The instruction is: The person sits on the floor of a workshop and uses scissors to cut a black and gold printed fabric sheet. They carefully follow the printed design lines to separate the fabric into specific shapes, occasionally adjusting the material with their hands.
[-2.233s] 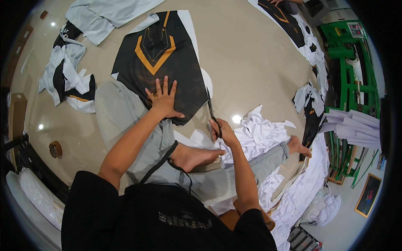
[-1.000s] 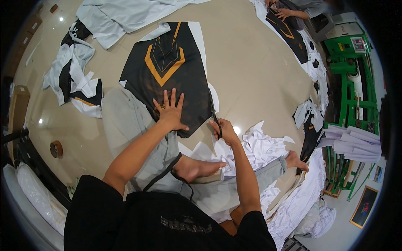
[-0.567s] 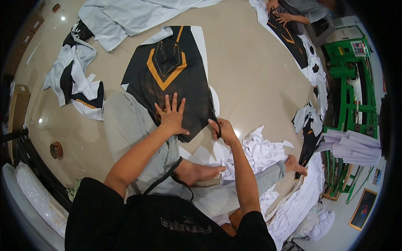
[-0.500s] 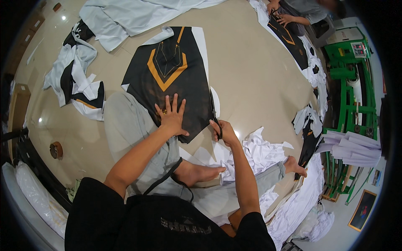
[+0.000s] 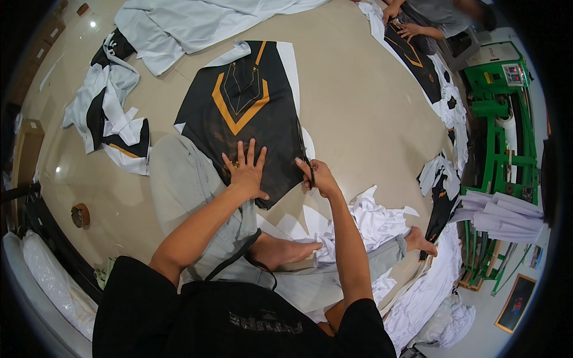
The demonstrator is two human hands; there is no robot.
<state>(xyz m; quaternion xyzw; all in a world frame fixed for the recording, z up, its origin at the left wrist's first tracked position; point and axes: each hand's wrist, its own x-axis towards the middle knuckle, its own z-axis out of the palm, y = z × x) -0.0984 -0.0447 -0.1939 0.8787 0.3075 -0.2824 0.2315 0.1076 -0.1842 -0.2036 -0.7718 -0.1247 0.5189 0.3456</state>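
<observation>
A black fabric panel (image 5: 197,113) with orange chevron bands and a white margin lies spread on the floor before me. My left hand (image 5: 245,178) presses flat on its lower part, fingers spread. At the panel's right edge my right hand (image 5: 321,177) is closed round the handles of dark scissors (image 5: 308,167). Their blades point away from me along the border between the black cloth and the white margin. A narrow white strip curls off beside the blades. White fabric scraps (image 5: 370,218) lie near my foot, below the right hand.
Pale cloth (image 5: 185,30) spreads at the far side, and cut white and black pieces (image 5: 110,110) lie at left. A roll of brown tape (image 5: 80,215) rests on the floor. At far right a co-worker (image 5: 430,21) handles a similar panel beside a green machine (image 5: 495,125).
My right hand and the scissors have moved slightly away from me along the panel's right edge. The left hand stays flat on the cloth.
</observation>
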